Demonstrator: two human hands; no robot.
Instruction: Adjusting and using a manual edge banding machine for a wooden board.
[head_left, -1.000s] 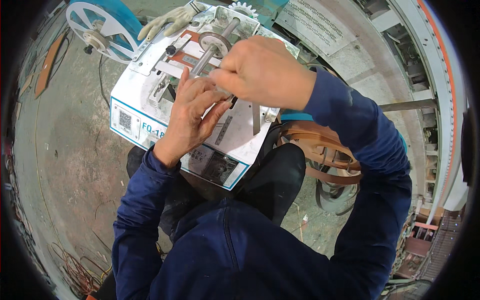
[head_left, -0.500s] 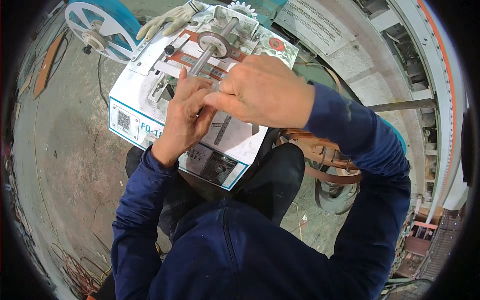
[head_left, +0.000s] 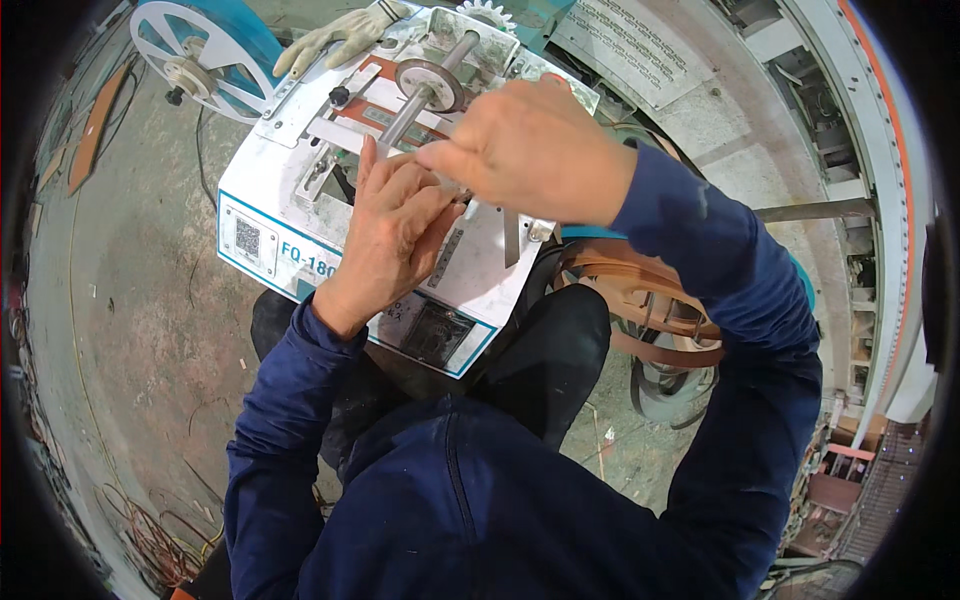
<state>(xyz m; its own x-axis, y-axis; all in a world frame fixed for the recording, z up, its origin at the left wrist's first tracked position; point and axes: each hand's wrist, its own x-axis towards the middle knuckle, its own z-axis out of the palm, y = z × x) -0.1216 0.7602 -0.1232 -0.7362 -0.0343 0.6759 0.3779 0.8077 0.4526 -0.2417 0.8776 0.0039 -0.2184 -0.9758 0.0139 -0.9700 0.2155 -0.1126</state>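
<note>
Both hands meet over the near end of a metal shaft [head_left: 402, 122] on a white machine [head_left: 310, 225] with blue edging. My left hand [head_left: 388, 232] is palm-down, with its index finger pointing up and the other fingers curled. My right hand [head_left: 535, 150] is closed against the left hand's fingertips, slightly smeared by motion. Whatever the fingers pinch is hidden between them. Farther along the shaft sits a round roller wheel [head_left: 430, 86], above reddish-brown strips [head_left: 375, 95]. A flat light plate [head_left: 335, 134] lies left of the shaft.
A pale work glove [head_left: 340, 40] lies on the machine's far left edge, beside a white-and-blue reel [head_left: 200, 65]. Coiled brown banding [head_left: 630, 285] stands at the machine's right. Long brown boards [head_left: 98, 135] lie on the floor at left, and tangled cables [head_left: 150, 535] lie at lower left.
My right hand has moved slightly up and turned. My left hand has shifted a little to the right, its curled fingers now more under the right hand.
</note>
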